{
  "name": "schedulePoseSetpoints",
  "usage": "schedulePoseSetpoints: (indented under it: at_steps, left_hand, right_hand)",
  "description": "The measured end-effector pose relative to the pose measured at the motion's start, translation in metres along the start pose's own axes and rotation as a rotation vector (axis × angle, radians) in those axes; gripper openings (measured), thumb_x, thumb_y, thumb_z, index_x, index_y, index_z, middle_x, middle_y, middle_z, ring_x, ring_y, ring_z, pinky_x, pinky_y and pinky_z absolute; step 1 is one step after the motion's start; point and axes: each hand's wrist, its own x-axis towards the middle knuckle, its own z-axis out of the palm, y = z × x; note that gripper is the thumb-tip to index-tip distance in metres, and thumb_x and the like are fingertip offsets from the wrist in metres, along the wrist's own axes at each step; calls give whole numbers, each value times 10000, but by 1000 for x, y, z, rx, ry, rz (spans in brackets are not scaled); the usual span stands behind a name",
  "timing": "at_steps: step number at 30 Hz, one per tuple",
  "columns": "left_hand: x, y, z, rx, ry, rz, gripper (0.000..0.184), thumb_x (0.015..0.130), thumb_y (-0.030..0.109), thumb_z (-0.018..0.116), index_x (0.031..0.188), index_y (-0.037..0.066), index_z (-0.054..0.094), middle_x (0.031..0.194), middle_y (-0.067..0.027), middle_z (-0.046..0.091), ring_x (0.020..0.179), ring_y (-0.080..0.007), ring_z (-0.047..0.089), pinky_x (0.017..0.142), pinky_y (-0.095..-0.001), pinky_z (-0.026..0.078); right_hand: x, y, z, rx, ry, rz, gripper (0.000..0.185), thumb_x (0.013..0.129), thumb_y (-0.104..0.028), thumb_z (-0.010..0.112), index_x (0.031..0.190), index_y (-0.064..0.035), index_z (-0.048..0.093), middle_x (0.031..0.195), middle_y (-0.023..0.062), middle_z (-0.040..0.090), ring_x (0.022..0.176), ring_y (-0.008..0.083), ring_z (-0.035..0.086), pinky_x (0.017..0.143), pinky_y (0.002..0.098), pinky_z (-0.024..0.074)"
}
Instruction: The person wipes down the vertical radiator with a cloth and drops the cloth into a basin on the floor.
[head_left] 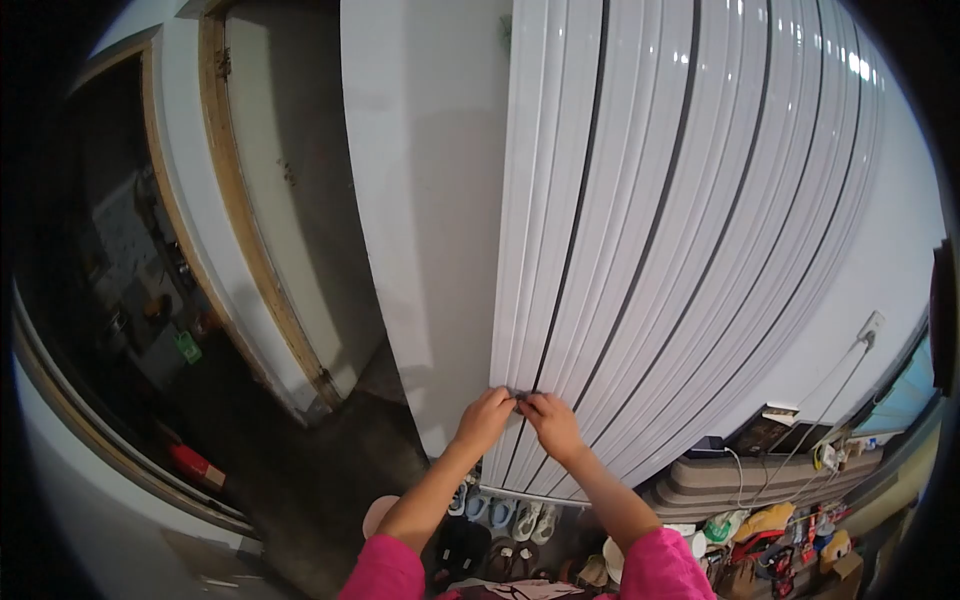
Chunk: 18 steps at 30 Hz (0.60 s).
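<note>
Tall white ribbed panels [640, 200] with dark gaps between them stand against the wall in front of me. My left hand [484, 418] and my right hand [556, 424] meet low on the panels, near the first dark gap from the left. Fingers of both hands are pinched together around a small dark item [519, 400], too small to name. My fingertips appear to touch the panel face there.
Several pairs of shoes [527, 521] line the floor below the panels. At right are a striped couch [700, 482], a cluttered pile of items [780, 530] and cords hanging from a wall socket [871, 326]. A door [285, 170] and a dark doorway are at left.
</note>
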Motion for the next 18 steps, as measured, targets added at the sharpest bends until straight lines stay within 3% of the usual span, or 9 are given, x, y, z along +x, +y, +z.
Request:
schedulePoseSetpoints:
  at_steps: [1, 8, 18]
  left_hand:
    - [9, 11, -8, -25, 43, 21, 68, 870, 83, 604, 911, 41, 638, 918, -81, 590, 895, -289, 612, 718, -417, 527]
    - [81, 64, -38, -85, 345, 260, 136, 821, 7, 634, 948, 7, 680, 942, -77, 623, 879, -292, 626, 736, -390, 533]
    - [55, 46, 7, -61, 302, 208, 77, 781, 11, 659, 856, 16, 679, 847, -68, 598, 818, -275, 618, 696, -376, 527]
  right_hand:
    - [6, 3, -13, -9, 48, -39, 243, 836, -112, 630, 1061, -40, 689, 1048, 61, 604, 942, 259, 578, 769, 385, 487]
    - [39, 19, -105, -193, 304, -19, 345, 792, -97, 627, 1130, -63, 690, 1093, 52, 607, 982, 248, 589, 783, 371, 477]
    - [-3, 34, -47, -147, 219, -58, 367, 790, -94, 626, 1150, -46, 679, 1179, 46, 592, 1035, 230, 584, 818, 367, 478]
